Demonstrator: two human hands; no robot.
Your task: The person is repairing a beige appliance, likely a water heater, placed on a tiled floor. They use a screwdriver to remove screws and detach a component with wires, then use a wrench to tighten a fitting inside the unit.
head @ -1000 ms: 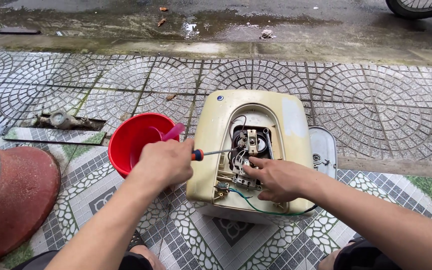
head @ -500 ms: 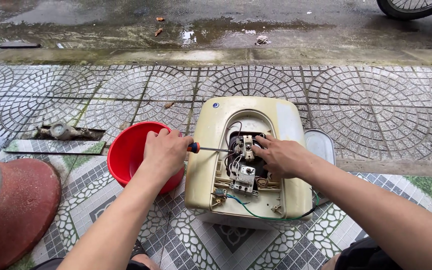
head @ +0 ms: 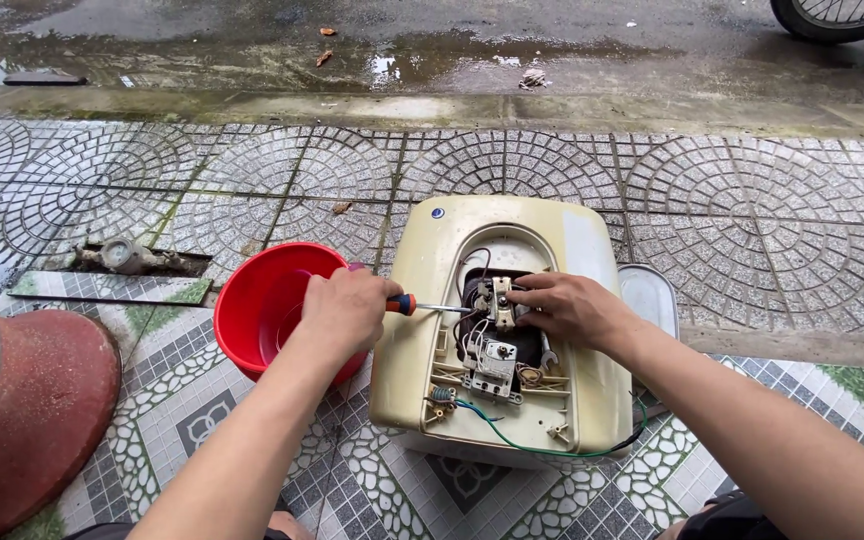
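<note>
Our left hand [head: 347,310] has a closed grip on a screwdriver [head: 422,306], its tip at the wiring block [head: 497,300] inside the cream water heater [head: 497,330] lying on the tiled floor [head: 252,180]. Our right hand [head: 567,308] seems to pinch that block. A red bucket [head: 267,300] stands just beside.

A small round blue label [head: 437,213] sits on the cream casing's top-left corner.
</note>
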